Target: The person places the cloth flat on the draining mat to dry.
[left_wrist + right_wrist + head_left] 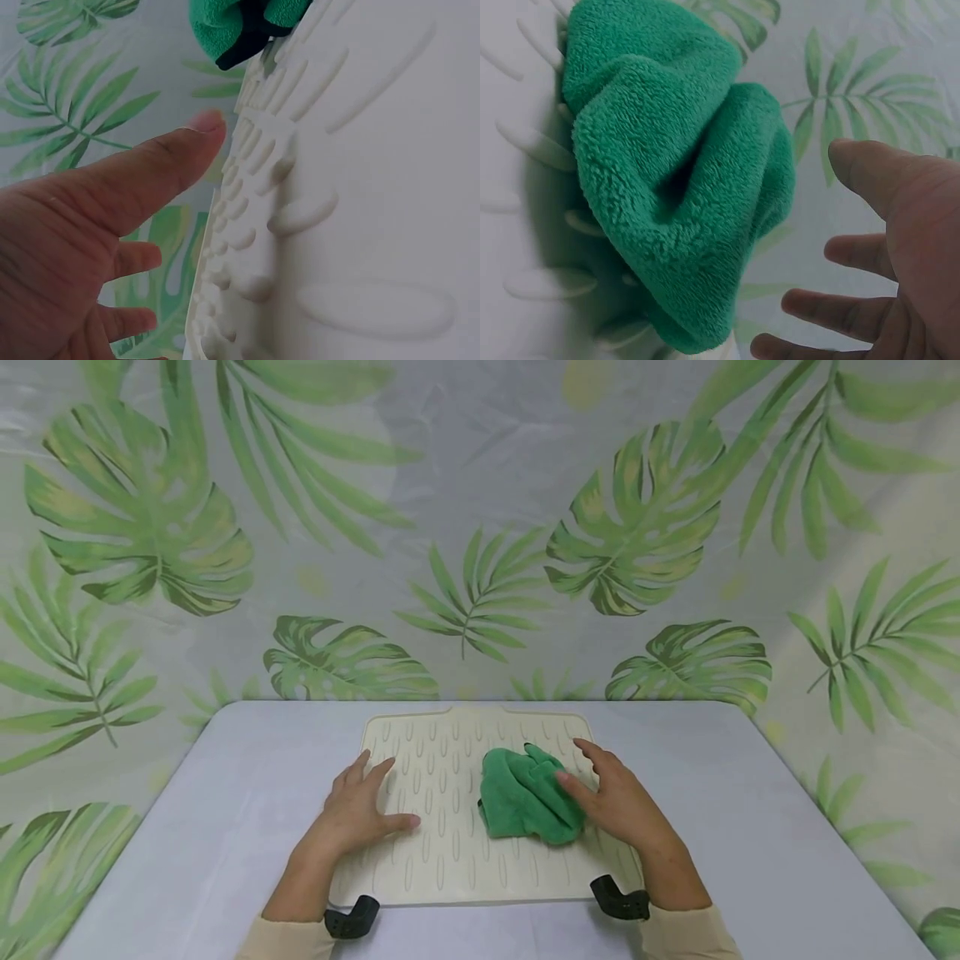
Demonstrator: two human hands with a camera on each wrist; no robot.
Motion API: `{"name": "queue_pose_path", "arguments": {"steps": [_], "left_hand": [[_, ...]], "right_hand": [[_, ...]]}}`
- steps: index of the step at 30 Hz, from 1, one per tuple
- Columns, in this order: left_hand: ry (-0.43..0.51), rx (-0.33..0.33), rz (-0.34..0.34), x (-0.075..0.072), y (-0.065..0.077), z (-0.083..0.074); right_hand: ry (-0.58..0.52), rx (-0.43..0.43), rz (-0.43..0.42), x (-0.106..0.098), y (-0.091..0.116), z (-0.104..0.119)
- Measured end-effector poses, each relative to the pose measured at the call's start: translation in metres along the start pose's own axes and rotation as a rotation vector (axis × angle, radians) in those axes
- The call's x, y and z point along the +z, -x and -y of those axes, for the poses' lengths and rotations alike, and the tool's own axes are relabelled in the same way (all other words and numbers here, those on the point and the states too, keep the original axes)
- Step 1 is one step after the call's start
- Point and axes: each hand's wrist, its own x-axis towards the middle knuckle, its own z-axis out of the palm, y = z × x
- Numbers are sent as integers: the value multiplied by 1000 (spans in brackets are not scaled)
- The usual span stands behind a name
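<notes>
Green cloth [528, 797] lies crumpled on the right half of the cream mat [442, 864], which rests on the white table [765, 843]. Right hand [624, 802]: just beside the cloth, fingers apart. Left hand [352, 814]: at the mat's left edge, fingers spread, grip loose.

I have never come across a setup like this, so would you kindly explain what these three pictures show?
There is no machine here: a person works bare-handed. The wide picture is taken from the person's head, looking forward and down; the two close ones come from the left and right wrists. On the white table lies a cream mat with raised ridges, and on it a crumpled green cloth. The left hand is at the mat's left side, the right hand beside the cloth. Neither holds anything.
</notes>
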Motion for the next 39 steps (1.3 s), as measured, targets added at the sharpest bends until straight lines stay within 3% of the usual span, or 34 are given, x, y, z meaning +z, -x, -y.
{"name": "queue_pose_path", "arguments": {"steps": [17,39], "left_hand": [[81,142,-79,1,2,-22],[112,257,-19,20,8,-44]], "right_hand": [[27,14,-23,-10,1,-4],[61,39,-33,-9,1,-6]]}}
